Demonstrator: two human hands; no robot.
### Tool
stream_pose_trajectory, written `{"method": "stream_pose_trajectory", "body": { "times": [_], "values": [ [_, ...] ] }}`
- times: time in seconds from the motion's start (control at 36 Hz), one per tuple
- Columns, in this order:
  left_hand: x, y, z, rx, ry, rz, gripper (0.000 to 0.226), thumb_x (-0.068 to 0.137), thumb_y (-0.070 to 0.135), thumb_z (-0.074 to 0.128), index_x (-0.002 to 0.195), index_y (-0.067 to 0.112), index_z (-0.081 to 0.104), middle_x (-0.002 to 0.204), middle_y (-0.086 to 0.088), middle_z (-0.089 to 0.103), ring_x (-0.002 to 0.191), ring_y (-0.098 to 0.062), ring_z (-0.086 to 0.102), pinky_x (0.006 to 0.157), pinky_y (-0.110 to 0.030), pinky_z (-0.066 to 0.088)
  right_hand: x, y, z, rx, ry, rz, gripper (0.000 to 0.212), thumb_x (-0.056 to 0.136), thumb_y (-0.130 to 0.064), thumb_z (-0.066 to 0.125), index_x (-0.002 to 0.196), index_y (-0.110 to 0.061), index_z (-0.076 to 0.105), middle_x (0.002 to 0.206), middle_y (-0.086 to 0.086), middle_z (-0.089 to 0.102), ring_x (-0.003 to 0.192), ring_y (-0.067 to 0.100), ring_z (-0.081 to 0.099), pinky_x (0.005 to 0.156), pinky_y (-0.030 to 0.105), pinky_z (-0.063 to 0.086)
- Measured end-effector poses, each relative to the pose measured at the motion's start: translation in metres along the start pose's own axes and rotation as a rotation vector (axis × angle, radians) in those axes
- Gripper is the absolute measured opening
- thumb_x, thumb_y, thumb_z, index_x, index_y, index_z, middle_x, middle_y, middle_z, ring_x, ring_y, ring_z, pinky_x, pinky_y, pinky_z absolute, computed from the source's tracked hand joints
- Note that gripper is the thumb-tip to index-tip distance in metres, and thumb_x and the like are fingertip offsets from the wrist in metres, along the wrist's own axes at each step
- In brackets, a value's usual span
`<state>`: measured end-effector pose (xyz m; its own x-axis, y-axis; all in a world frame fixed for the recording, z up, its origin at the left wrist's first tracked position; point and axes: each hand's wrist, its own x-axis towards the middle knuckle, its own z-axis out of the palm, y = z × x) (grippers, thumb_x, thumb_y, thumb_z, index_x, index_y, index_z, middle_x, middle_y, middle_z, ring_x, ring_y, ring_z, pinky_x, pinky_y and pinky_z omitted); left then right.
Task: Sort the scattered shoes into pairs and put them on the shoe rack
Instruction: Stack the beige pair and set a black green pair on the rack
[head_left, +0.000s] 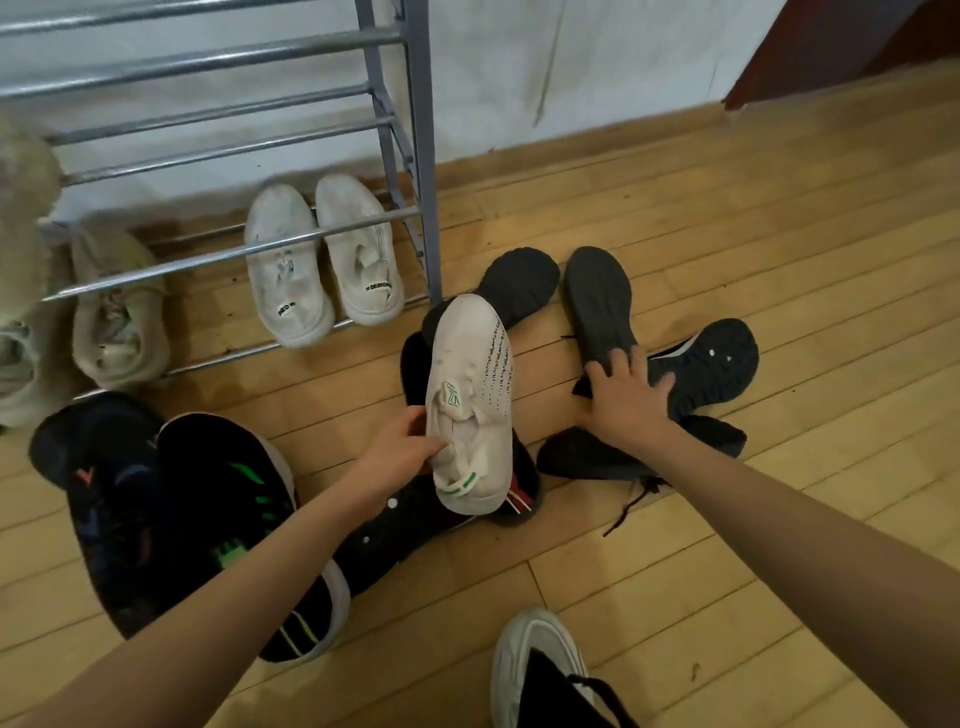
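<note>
At the far left, a pair of beige knit shoes (117, 312) sits on the lowest rails of the shoe rack (422, 156), a frame of thin, shiny metal tubes with grey uprights. Beside them on the same rails is a pair of white slip-on shoes (319, 260), soft and slightly scuffed, toes toward the wall.

On the floor below, at my left, lie two bulky dark sneakers (208, 519) with bright green stripes and a pale sole edge. My bare left arm crosses over them, reaching forward. My left hand (402, 447) grips a white mesh sneaker (470, 395) at its collar, thumb on top and fingers curled under, holding it toe-forward over a black shoe (415, 514) with small white dots.

Right of that, two dark grey shoes lie sole-up, their rubber treads pebbled and rounded: one (519, 283) partly behind the white sneaker's toe, the other (597, 299) just beside it. My right arm stretches out straight, and my right hand (626, 397) rests with fingers spread on the heel of that second shoe, not closed around it. Just past my fingers is a black shoe (709, 366) with a lugged sole, and under my wrist lies another dark shoe (587, 460) with a loose lace.

The floor (779, 234) is pale wooden plank.
</note>
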<state>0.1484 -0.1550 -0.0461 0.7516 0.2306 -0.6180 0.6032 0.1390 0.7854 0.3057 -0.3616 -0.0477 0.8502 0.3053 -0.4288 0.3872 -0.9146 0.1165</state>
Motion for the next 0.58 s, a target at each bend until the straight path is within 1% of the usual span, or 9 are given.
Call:
{"method": "stream_pose_trajectory", "body": {
  "times": [0.06, 0.11, 0.17, 0.22, 0.28, 0.33, 0.44, 0.53, 0.58],
  "values": [
    [-0.002, 0.001, 0.003, 0.093, 0.070, 0.067, 0.029, 0.089, 0.007, 0.057, 0.111, 0.024, 0.050, 0.095, 0.013, 0.060, 0.085, 0.000, 0.059, 0.058, -0.009, 0.049, -0.002, 0.010, 0.001, -0.015, -0.067, 0.089, 0.064, 0.087, -0.025, 0.059, 0.142, -0.022, 0.026, 0.154, 0.009, 0.008, 0.142, 0.037, 0.000, 0.104, 0.067, 0.021],
    [-0.005, 0.002, 0.007, 0.195, 0.159, 0.152, 0.031, 0.089, 0.010, 0.057, 0.116, 0.025, 0.048, 0.095, 0.017, 0.055, 0.083, 0.004, 0.054, 0.056, -0.006, 0.046, -0.005, 0.016, 0.003, -0.035, -0.028, 0.099, 0.061, 0.086, -0.013, 0.060, 0.138, -0.020, 0.029, 0.150, 0.010, 0.012, 0.138, 0.039, 0.009, 0.100, 0.060, 0.037],
    [-0.008, 0.004, 0.011, 0.308, 0.262, 0.264, 0.037, 0.092, 0.011, 0.053, 0.127, 0.020, 0.045, 0.107, 0.013, 0.052, 0.090, 0.001, 0.052, 0.072, -0.011, 0.044, -0.007, 0.017, 0.003, -0.056, 0.046, 0.076, 0.057, 0.084, -0.006, 0.060, 0.134, -0.015, 0.035, 0.143, 0.013, 0.021, 0.133, 0.041, 0.018, 0.092, 0.048, 0.048],
    [-0.011, 0.006, 0.015, 0.485, 0.349, 0.421, 0.042, 0.092, 0.010, 0.049, 0.133, 0.016, 0.042, 0.123, 0.005, 0.044, 0.107, -0.006, 0.046, 0.091, -0.021, 0.041, -0.006, 0.017, -0.001, -0.046, 0.067, 0.066, 0.058, 0.082, -0.003, 0.062, 0.132, -0.013, 0.036, 0.141, 0.015, 0.025, 0.131, 0.044, 0.020, 0.087, 0.042, 0.051],
    [-0.014, 0.006, 0.022, 0.632, 0.347, 0.585, 0.042, 0.091, 0.006, 0.050, 0.132, 0.014, 0.046, 0.133, -0.001, 0.041, 0.120, -0.012, 0.041, 0.101, -0.026, 0.036, -0.004, 0.020, -0.008, -0.002, 0.080, 0.058, 0.059, 0.082, -0.004, 0.063, 0.132, -0.014, 0.034, 0.140, 0.014, 0.026, 0.132, 0.047, 0.019, 0.085, 0.042, 0.051],
    [-0.016, 0.005, 0.029, 0.762, 0.291, 0.682, 0.037, 0.089, 0.005, 0.054, 0.125, 0.012, 0.055, 0.137, -0.006, 0.041, 0.129, -0.019, 0.037, 0.106, -0.028, 0.034, -0.003, 0.025, -0.021, 0.077, 0.122, 0.064, 0.065, 0.079, -0.013, 0.069, 0.133, -0.014, 0.033, 0.138, 0.013, 0.028, 0.132, 0.048, 0.018, 0.083, 0.042, 0.051],
    [-0.017, 0.000, 0.034, 0.881, 0.210, 0.653, 0.032, 0.090, 0.009, 0.055, 0.121, 0.015, 0.059, 0.137, -0.006, 0.040, 0.131, -0.022, 0.034, 0.105, -0.031, 0.036, -0.004, 0.034, -0.050, 0.187, 0.325, 0.084, 0.073, 0.069, -0.036, 0.077, 0.126, -0.011, 0.039, 0.129, 0.014, 0.035, 0.121, 0.041, 0.033, 0.094, 0.042, 0.038],
    [-0.015, -0.003, 0.030, 0.958, 0.158, 0.572, 0.035, 0.092, 0.014, 0.052, 0.127, 0.015, 0.056, 0.137, -0.005, 0.040, 0.132, -0.020, 0.034, 0.109, -0.030, 0.034, -0.014, 0.030, -0.055, 0.405, 0.474, 0.037, 0.062, 0.062, -0.032, 0.079, 0.109, -0.013, 0.043, 0.123, 0.012, 0.036, 0.106, 0.032, 0.037, 0.087, 0.035, 0.034],
    [-0.015, -0.004, 0.027, 0.959, 0.162, 0.546, 0.036, 0.092, 0.016, 0.053, 0.127, 0.015, 0.056, 0.138, -0.003, 0.039, 0.133, -0.018, 0.033, 0.109, -0.028, 0.032, -0.025, 0.023, -0.048, 0.522, 0.557, -0.059, 0.053, 0.061, -0.026, 0.078, 0.099, -0.014, 0.044, 0.115, 0.009, 0.035, 0.100, 0.024, 0.033, 0.086, 0.033, 0.038]
  ]
}}
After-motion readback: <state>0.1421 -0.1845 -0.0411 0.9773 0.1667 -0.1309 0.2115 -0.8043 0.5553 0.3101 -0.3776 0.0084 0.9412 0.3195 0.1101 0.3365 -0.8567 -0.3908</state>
